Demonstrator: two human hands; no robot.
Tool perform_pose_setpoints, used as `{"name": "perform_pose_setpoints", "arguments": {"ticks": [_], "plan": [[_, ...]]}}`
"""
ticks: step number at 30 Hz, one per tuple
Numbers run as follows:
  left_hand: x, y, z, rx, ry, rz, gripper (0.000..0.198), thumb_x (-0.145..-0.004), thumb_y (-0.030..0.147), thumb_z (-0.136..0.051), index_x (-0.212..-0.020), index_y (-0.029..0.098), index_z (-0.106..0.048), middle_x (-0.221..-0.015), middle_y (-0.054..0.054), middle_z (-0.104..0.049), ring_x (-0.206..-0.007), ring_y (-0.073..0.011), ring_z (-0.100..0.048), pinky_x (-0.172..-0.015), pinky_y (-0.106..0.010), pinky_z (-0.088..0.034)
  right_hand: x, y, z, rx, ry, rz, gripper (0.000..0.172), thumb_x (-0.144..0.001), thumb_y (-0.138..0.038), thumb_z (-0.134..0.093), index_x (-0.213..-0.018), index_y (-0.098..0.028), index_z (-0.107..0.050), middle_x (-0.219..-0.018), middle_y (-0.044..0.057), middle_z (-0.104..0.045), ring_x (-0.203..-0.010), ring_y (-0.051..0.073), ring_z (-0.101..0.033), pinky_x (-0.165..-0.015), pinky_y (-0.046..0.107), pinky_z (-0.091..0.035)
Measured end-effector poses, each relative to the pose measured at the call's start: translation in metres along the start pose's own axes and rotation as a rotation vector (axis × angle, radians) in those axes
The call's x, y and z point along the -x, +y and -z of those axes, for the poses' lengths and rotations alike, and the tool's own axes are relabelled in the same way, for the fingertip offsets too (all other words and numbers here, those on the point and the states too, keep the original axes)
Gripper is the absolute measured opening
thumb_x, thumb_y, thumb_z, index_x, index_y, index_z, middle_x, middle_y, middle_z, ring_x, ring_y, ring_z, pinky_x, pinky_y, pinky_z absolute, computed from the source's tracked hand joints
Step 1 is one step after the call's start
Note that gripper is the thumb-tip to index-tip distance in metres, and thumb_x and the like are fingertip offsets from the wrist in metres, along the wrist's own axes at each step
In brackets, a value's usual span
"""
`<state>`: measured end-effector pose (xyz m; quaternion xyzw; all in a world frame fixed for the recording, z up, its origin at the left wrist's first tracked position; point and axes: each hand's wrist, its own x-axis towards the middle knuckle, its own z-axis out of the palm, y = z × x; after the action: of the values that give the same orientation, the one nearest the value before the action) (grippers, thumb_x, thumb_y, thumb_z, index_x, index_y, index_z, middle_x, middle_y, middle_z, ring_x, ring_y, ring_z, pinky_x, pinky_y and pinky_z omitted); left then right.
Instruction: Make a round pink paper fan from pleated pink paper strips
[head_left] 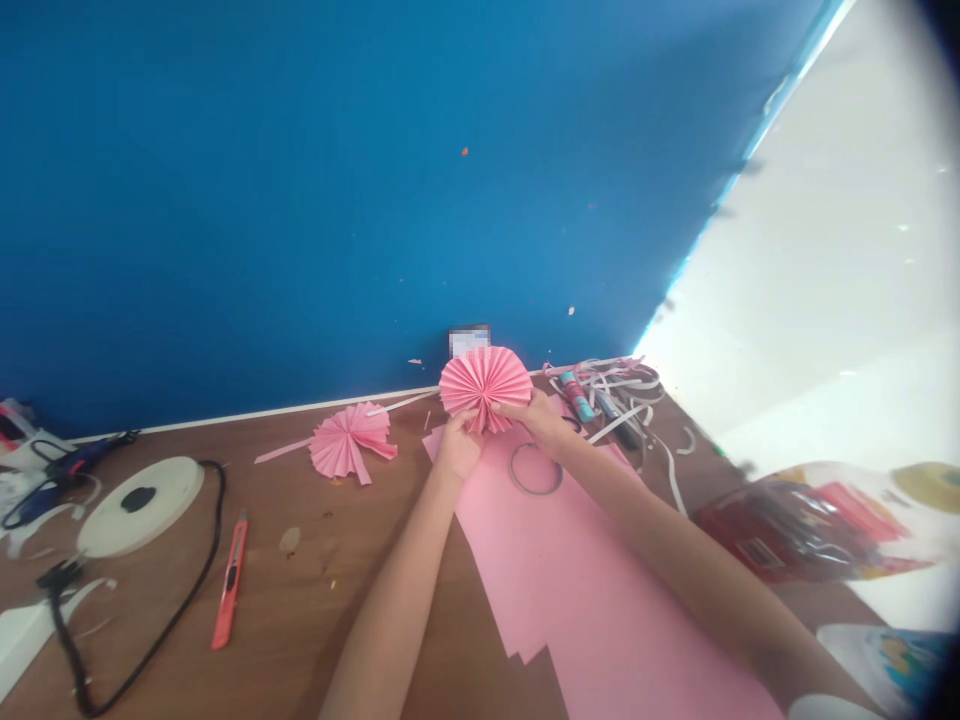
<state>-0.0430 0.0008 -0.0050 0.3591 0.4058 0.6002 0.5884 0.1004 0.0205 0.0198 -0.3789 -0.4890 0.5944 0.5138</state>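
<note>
A round pleated pink paper rosette (485,380) is held upright between my two hands, its folds fanning out from the centre. My left hand (459,447) pinches its lower left edge. My right hand (541,418) grips the lower right, with the thumb near the rosette's middle. Beneath my hands lie pink paper sheets (525,560), with a thin grey ring (535,469) on top. Another pleated pink rosette (351,442), partly open with loose paper strips, rests on the table to the left.
An orange box cutter (230,580), a roll of white tape (140,507) and a black cable (217,530) lie on the left. Paper strips (622,380) and a glue stick (577,397) are piled at back right. A blue wall (375,200) stands behind the table.
</note>
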Motion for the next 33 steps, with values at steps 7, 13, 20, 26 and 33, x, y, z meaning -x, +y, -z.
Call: {"name": "perform_pose_setpoints", "arguments": {"ticks": [7, 13, 20, 26, 33], "plan": [[0.001, 0.002, -0.007, 0.307, -0.136, 0.154, 0.012, -0.067, 0.019, -0.057, -0.078, 0.017, -0.062, -0.081, -0.003, -0.066, -0.085, -0.019, -0.063, -0.086, -0.037, -0.047, 0.0, -0.004, 0.002, 0.002, 0.02, 0.011, 0.051, -0.055, -0.035, -0.081, -0.1, -0.015, -0.067, -0.103, 0.01, -0.07, -0.097, 0.025, -0.064, -0.085, 0.038, -0.05], [0.004, -0.001, -0.01, 0.316, -0.121, 0.099, 0.028, -0.068, 0.016, -0.068, -0.095, 0.02, -0.062, -0.093, -0.001, -0.067, -0.089, -0.0144, -0.062, -0.083, -0.029, -0.046, -0.002, -0.002, 0.004, -0.07, 0.048, 0.033, 0.053, -0.054, -0.034, -0.082, -0.1, -0.015, -0.067, -0.1, 0.009, -0.071, -0.093, 0.025, -0.065, -0.084, 0.038, -0.05], [0.005, 0.002, -0.012, 0.381, -0.15, 0.104, 0.03, -0.068, 0.015, -0.073, -0.095, 0.018, -0.062, -0.092, 0.0, -0.066, -0.08, -0.0083, -0.061, -0.079, -0.023, -0.043, -0.002, -0.004, 0.004, -0.223, 0.02, -0.007, 0.049, -0.055, -0.031, -0.082, -0.099, -0.017, -0.067, -0.102, 0.008, -0.07, -0.093, 0.023, -0.064, -0.085, 0.036, -0.05], [0.005, 0.005, -0.014, 0.38, -0.12, 0.112, 0.028, -0.074, 0.031, -0.07, -0.098, 0.02, -0.061, -0.09, -0.002, -0.066, -0.078, -0.0114, -0.061, -0.07, -0.025, -0.044, -0.002, -0.01, 0.005, -0.246, 0.046, -0.066, 0.049, -0.052, -0.029, -0.082, -0.097, -0.017, -0.066, -0.099, 0.007, -0.071, -0.093, 0.023, -0.064, -0.082, 0.036, -0.051], [0.0, 0.006, -0.013, 0.386, 0.057, 0.049, 0.033, -0.074, 0.045, -0.066, -0.095, 0.019, -0.062, -0.09, -0.003, -0.066, -0.073, -0.0104, -0.061, -0.068, -0.024, -0.043, -0.002, -0.013, 0.006, -0.218, 0.07, -0.089, 0.045, -0.053, -0.029, -0.082, -0.094, -0.017, -0.066, -0.095, 0.006, -0.071, -0.089, 0.023, -0.065, -0.074, 0.034, -0.052]]}}
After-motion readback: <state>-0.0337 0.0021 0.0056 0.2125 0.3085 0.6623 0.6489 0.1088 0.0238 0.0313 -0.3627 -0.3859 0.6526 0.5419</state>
